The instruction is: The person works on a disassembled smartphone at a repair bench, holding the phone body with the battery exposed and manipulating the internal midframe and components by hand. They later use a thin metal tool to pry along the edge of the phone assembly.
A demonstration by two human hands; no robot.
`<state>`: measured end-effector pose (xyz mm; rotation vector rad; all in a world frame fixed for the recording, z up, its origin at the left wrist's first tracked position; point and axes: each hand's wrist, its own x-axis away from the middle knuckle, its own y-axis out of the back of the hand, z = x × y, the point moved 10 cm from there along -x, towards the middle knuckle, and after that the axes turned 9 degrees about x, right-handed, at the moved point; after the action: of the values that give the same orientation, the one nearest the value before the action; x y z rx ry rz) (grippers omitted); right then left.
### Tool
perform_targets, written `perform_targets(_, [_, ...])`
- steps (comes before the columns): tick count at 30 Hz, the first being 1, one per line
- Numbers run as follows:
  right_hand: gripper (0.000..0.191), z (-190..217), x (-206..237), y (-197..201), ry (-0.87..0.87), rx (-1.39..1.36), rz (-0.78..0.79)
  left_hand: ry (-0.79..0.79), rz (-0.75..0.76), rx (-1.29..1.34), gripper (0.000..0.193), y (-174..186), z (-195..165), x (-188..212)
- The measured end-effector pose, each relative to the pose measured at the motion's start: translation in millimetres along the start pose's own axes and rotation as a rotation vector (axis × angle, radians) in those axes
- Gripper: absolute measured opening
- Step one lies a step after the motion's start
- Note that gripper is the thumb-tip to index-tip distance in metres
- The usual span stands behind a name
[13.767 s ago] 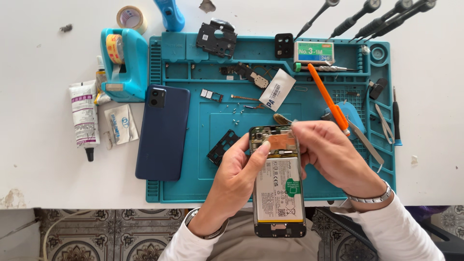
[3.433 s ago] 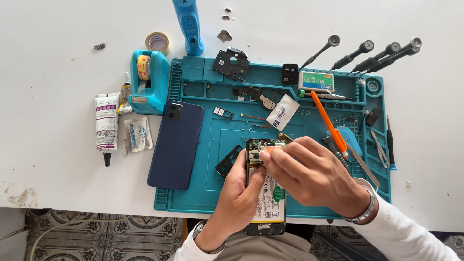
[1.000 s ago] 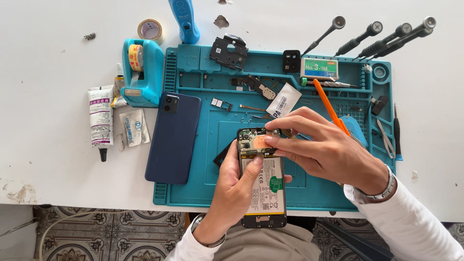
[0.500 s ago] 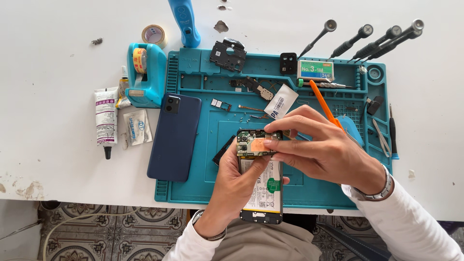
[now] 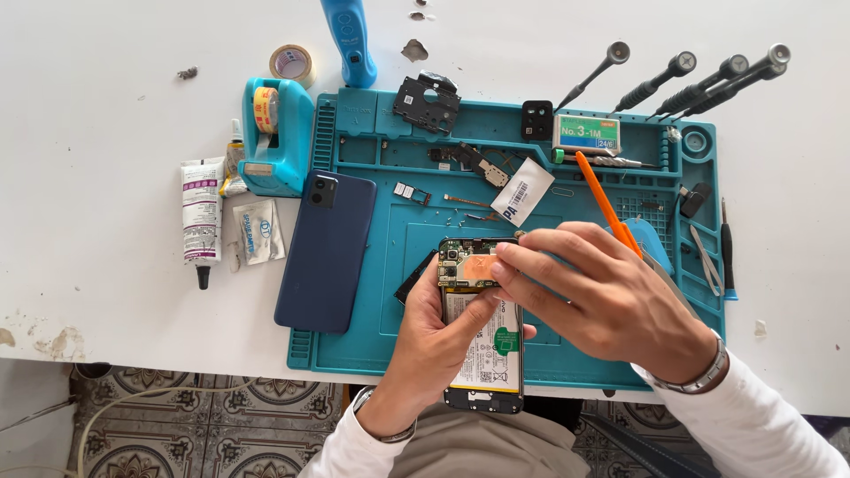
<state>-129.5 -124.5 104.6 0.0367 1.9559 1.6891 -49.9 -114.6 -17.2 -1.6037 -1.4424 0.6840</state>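
- Step, as I judge it: work on the circuit board [image 5: 474, 264] at the top of the opened phone [image 5: 482, 332], held at lower centre of the frame above the teal mat [image 5: 354, 345]
- Left hand [image 5: 434, 341] cradles the phone from beneath, thumb lying on its battery; fingers curled round it
- Right hand [image 5: 611, 301] has fingertips [image 5: 501, 269] pressed together on the board; the next move seems to need fine, light pressure

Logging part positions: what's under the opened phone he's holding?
Under the opened phone: left hand cupping it, the teal mat, a black part poking out left. Anything directly beneath is hidden.
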Motion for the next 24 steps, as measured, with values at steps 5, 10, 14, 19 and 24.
perform_targets(5, [0.039, -3, -2, 0, -0.01, -0.083, -0.015, -0.012, 0.006, -0.007, 0.03, -1, -1, -1])
perform_targets(10, [0.043, -10, -5, -8, -0.069, -0.167, 0.055, -0.019, -0.009, -0.039, 0.03, 0, -3, 0])
perform_targets(14, [0.054, -12, -5, -13, -0.096, -0.214, 0.091, -0.006, -0.021, -0.035, 0.031, 1, -3, 0])
perform_targets(19, [0.059, -13, -2, -14, -0.081, -0.179, 0.063, -0.016, -0.024, -0.064, 0.031, 0, -4, 0])
perform_targets(24, [0.056, -15, 1, -11, -0.075, -0.185, -0.021, -0.026, 0.019, -0.041, 0.035, -1, -3, 2])
